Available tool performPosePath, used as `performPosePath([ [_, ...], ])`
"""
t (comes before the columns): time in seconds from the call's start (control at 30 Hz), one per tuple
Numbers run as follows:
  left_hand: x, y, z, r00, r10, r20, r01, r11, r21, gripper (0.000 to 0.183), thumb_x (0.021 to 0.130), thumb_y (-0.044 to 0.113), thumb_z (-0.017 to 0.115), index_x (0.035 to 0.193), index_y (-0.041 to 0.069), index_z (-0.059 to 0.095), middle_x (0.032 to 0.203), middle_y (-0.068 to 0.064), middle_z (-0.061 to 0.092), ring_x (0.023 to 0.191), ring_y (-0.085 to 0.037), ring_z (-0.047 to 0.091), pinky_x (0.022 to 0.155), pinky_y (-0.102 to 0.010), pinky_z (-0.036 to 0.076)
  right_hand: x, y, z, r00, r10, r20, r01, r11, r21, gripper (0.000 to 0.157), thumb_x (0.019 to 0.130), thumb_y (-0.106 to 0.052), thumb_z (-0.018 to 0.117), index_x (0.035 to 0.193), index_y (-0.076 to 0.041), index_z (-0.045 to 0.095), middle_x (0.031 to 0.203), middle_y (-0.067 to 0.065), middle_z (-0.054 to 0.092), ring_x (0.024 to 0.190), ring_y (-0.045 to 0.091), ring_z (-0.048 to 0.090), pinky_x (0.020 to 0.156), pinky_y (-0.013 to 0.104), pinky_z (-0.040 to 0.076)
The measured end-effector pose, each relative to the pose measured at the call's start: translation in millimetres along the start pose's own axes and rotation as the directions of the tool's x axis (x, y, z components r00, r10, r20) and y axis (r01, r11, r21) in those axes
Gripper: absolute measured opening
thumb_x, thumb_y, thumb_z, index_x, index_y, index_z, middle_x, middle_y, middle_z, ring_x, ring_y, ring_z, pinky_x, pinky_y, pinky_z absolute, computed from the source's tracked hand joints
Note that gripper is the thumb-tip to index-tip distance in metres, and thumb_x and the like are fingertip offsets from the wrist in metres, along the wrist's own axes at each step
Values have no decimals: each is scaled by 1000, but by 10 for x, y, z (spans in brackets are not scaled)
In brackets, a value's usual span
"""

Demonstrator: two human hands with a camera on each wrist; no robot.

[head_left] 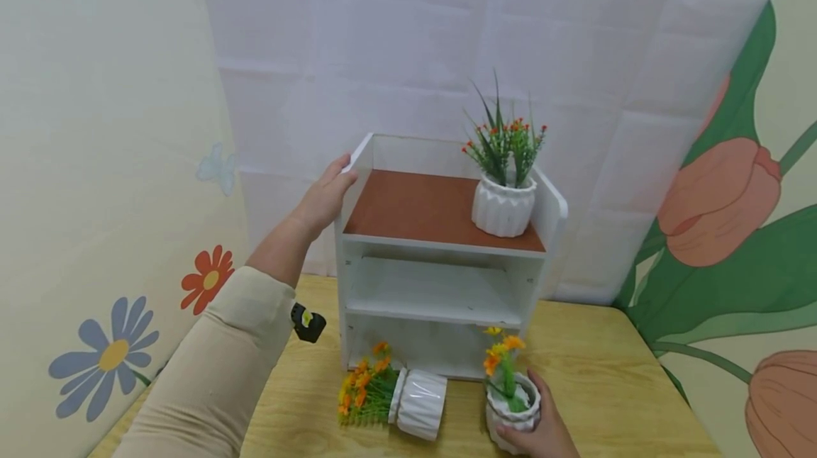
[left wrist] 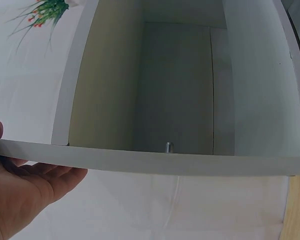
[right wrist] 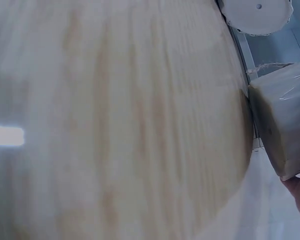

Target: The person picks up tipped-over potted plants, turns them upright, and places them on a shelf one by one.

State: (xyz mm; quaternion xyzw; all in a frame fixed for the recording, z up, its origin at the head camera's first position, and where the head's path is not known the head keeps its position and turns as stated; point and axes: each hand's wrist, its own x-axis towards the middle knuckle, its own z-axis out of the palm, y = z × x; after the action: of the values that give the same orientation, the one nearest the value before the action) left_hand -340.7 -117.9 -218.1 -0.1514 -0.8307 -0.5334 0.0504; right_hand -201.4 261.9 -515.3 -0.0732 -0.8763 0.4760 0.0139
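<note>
My left hand [head_left: 324, 196] grips the upper edge of the left side panel of a small white shelf [head_left: 440, 315]. In the left wrist view, the thumb and fingers of that hand [left wrist: 30, 195] lie on either side of the panel [left wrist: 165, 164]. With my right hand [head_left: 544, 429] I hold a white ribbed flowerpot [head_left: 494, 417] with orange and yellow flowers, before the shelf's right front. The right wrist view catches this pot [right wrist: 290, 115] tilted, its base showing. Left of it, a second white flowerpot [head_left: 423, 405] with orange flowers lies on its side.
On the shelf's reddish-brown top [head_left: 415, 206], a white pot [head_left: 504, 208] with red flowers and long leaves stands at the right. Below are two white compartments. A wood-grain table [head_left: 606, 387] carries everything; a pale cloth [head_left: 396, 40] hangs behind.
</note>
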Motion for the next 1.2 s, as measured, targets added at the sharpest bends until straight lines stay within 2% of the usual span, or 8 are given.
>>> performPosePath([
  [0.2,-2,0,7,1000,3,7,-3,1000,0,62,105,39,26,159,21,5,164,-13,16,146,-38,23,114,-64,22,-21,35,6,999,38,3,-38,999,28,120,63,-30,93,153,-9,17,150,29,35,131,47,42,105,59,38],
  [0.53,-23,13,8,1000,2,2,-2,1000,10,61,104,39,26,159,22,5,164,-12,15,147,-38,21,114,-65,21,-56,108,14,999,-4,-33,5,1000,23,115,63,-22,92,151,-5,20,143,28,44,124,38,50,97,40,44],
  [0.73,-15,5,3,1000,-3,-7,3,1000,18,61,104,39,26,159,22,6,165,-11,14,149,-37,18,115,-65,19,-54,118,21,999,39,-22,-38,999,26,116,63,-24,92,151,-5,19,144,31,42,124,41,51,100,46,42],
  [0.97,13,-13,1,1000,-3,-11,3,1000,18,61,104,37,27,159,19,7,165,-12,14,149,-36,17,116,-63,18,-59,129,31,997,71,-21,-70,996,50,116,62,-23,92,151,-6,19,143,31,43,122,39,53,97,44,44],
  [1.2,15,-1,4,1000,-1,-8,1,1000,11,61,105,37,27,159,18,7,164,-13,15,148,-37,20,116,-63,20,-58,142,13,992,129,7,-129,989,78,126,59,-35,94,152,-7,15,145,32,39,125,43,49,100,52,43],
])
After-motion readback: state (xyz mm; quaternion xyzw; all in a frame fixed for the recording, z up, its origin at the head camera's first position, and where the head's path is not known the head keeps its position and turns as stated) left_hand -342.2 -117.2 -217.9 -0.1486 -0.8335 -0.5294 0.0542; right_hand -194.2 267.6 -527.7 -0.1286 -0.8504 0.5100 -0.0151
